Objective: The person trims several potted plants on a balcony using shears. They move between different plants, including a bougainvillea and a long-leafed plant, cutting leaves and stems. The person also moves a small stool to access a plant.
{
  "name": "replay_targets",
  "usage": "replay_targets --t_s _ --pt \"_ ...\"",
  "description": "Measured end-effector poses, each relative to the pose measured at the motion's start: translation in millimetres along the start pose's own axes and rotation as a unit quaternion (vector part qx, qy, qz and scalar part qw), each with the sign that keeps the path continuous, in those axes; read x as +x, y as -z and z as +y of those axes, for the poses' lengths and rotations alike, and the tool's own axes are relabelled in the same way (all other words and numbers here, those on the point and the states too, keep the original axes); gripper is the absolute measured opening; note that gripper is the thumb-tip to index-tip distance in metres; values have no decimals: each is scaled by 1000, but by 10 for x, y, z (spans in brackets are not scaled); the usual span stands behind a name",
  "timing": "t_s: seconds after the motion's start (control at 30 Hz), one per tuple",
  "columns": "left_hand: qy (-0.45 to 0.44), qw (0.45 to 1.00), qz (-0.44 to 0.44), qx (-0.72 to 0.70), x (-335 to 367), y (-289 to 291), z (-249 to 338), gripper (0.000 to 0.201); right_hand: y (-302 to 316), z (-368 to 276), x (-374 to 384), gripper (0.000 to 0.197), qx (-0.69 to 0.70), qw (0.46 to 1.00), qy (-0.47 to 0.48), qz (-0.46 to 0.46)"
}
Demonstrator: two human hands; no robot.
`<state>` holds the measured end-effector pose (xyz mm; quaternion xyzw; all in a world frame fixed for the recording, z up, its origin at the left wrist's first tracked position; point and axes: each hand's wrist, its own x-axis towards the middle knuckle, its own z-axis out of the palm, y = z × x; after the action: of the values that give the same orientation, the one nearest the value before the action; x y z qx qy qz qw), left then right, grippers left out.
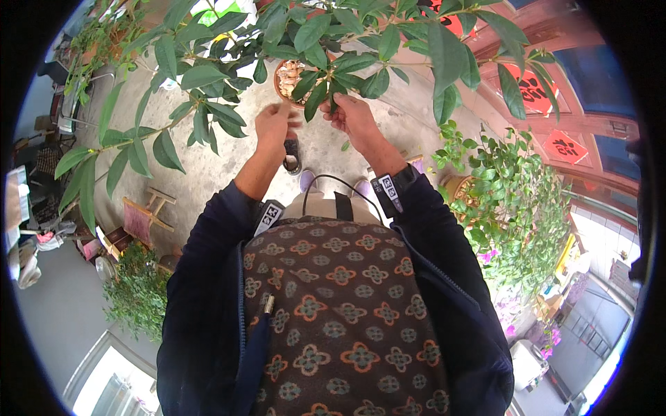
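Note:
A leafy plant with long glossy green leaves (201, 78) spreads its branches above and in front of me. My right hand (355, 121) is raised among the lower leaves, its thumb and fingers closed on a dark green leaf (335, 96). To its left, my left hand (274, 127) is held up just under the foliage; its fingers are smeared by motion, so what they do is unclear. Between and beyond the hands, partly behind leaves, stands a round brown pot (279, 86) with pale pebble-like pieces in it.
A bushy potted plant (496, 187) stands at my right, near a wall with red paper hangings (531, 90). At the left are a small wooden stool (149, 216) and another green shrub (135, 291). The concrete floor (208, 149) lies below.

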<state>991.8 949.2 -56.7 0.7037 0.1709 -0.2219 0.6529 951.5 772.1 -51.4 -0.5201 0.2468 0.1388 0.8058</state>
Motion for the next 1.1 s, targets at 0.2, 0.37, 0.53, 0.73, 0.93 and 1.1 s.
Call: replay_targets --t_s 0.2,0.37,0.53,0.73,0.93,1.1 --pt "-23 998 -53 13 679 -59 -66 52 -84 102 -186 26 21 999 14 25" --pt "6 984 -179 -4 706 -114 -69 40 -24 244 -256 33 10 1000 0 27" --pt "-1 984 -170 -46 558 -150 -57 21 -97 296 -136 44 -52 997 9 60" --pt "18 989 -131 -66 279 -100 -91 20 -244 227 160 36 43 997 58 39" --pt "12 989 -136 -63 3 -56 -67 23 -235 233 403 24 94 995 36 -11" --pt "3 993 -106 -55 -193 -37 -86 23 -184 269 327 20 97 995 17 -2"
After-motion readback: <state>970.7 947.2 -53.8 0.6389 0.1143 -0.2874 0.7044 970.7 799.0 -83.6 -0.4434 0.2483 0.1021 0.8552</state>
